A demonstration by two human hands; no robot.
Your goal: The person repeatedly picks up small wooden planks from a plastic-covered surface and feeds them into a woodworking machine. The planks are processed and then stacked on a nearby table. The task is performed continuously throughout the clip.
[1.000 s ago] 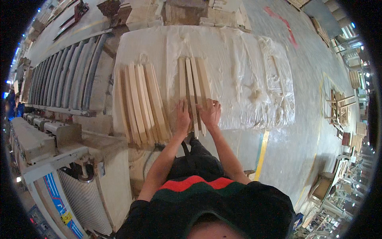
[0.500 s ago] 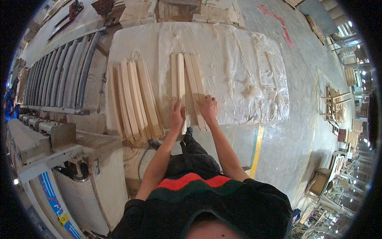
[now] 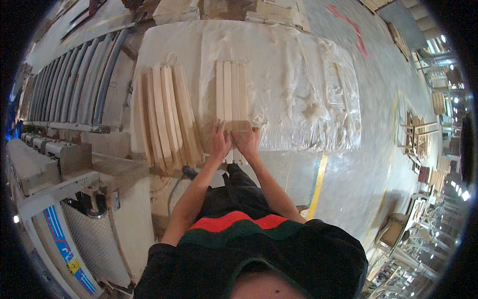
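Several pale wooden strips point(image 3: 231, 89) lie side by side in a tight, even row on a plastic-wrapped stack point(image 3: 284, 79). My left hand point(image 3: 219, 142) is closed around the left edge of the row near its close end. Against the right edge, my right hand point(image 3: 245, 138) closes on the same strips, its thumb side near the left hand. The strips' near ends stick out below my hands, past the stack's front edge. To the left, a second looser group of wooden strips point(image 3: 167, 114) lies slightly fanned.
A roller conveyor point(image 3: 74, 82) stands at the far left, with a machine point(image 3: 89, 219) with a textured roller nearer to me. Cardboard-like packs point(image 3: 279, 12) sit beyond the stack. On the right, a yellow line point(image 3: 317, 187) crosses the grey floor, with wooden pieces point(image 3: 420, 132) farther off.
The right-hand strips, which were angled and separated by a gap, now lie parallel against the left ones. My right hand has moved left, close to my left hand.
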